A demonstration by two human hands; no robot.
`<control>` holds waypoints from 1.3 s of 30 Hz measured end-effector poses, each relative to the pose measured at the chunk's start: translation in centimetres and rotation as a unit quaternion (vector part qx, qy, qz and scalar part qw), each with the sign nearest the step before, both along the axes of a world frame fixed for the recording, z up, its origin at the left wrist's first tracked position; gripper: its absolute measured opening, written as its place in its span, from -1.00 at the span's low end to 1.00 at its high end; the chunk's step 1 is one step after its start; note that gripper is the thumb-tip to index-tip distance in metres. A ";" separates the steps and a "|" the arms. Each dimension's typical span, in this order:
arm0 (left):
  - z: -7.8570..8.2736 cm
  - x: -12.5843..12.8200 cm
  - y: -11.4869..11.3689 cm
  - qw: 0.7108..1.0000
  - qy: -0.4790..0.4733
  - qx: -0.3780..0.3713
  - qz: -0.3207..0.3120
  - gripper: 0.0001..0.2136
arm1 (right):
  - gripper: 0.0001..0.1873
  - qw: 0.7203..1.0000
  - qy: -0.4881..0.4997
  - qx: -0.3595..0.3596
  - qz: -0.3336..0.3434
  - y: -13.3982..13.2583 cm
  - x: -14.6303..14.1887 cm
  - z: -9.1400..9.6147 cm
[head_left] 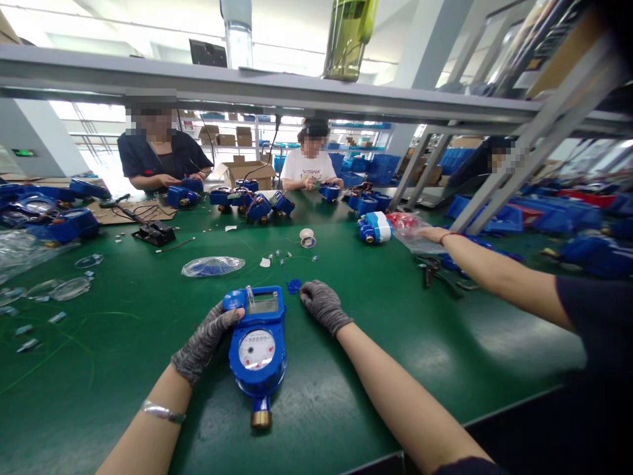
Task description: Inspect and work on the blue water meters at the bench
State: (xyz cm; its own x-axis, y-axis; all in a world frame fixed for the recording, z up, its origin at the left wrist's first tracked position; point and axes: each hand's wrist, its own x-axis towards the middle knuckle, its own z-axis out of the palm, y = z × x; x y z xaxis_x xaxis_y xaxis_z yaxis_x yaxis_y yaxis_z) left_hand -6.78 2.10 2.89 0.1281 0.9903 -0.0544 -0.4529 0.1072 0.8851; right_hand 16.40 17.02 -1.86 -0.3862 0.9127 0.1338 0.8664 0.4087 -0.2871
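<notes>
A blue water meter (258,349) lies face up on the green table, its brass-ended pipe toward me. It has a small display on top and a round white dial. My left hand (208,340), in a grey knit glove with bare fingertips, grips the meter's upper left side, thumb beside the display. A small clear piece stands at the display's top edge. To the right, my right hand (324,305), gloved the same way, rests on the table with fingers curled. Its fingertips are beside a little pile of small blue parts (293,286); whatever they pinch is hidden.
Beyond lie a plastic bag of blue pieces (212,266), a wire spool (307,238) and a wrapped meter (374,227). A co-worker's arm (504,264) reaches in from the right near a black-handled tool (435,274). Two people work across the table. A shelf (297,89) spans overhead.
</notes>
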 end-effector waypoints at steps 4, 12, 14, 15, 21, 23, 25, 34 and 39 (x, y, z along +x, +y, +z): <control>0.2 0.0 -0.2 1.000 0.002 -0.013 0.002 -0.50 | -0.71 1.000 -0.016 0.022 0.005 -0.1 -0.2 -0.5; 0.7 0.1 -0.3 0.999 0.013 -0.034 0.016 -0.48 | -0.74 0.999 0.016 0.026 0.016 0.1 -0.2 -0.5; 0.6 0.1 -0.3 0.999 0.013 -0.039 0.018 -0.47 | -0.75 0.999 0.035 0.018 0.024 -0.2 -0.2 -0.1; 0.6 0.1 -0.3 0.999 0.011 -0.042 0.017 -0.46 | -0.75 0.997 0.060 0.008 0.039 -0.5 -0.3 0.1; 0.3 0.1 -0.2 0.999 0.001 -0.041 0.021 -0.45 | -0.84 0.949 0.255 -0.028 0.182 -2.6 -0.8 1.2; 0.1 -0.1 -0.1 0.999 0.005 -0.037 0.026 -0.41 | -0.87 0.945 0.263 -0.022 0.195 -2.9 -0.9 1.4; -0.1 -0.2 0.0 0.999 0.006 -0.042 0.030 -0.39 | -0.88 0.940 0.273 -0.020 0.202 -3.1 -0.9 1.7; 0.0 -0.1 0.0 0.998 0.011 -0.050 0.033 -0.45 | -0.87 0.957 0.159 0.046 0.236 -4.5 -0.9 4.0; 0.4 0.3 -0.3 0.997 0.025 -0.047 0.055 -0.42 | -0.81 0.959 0.090 0.047 0.265 -5.2 -0.1 4.7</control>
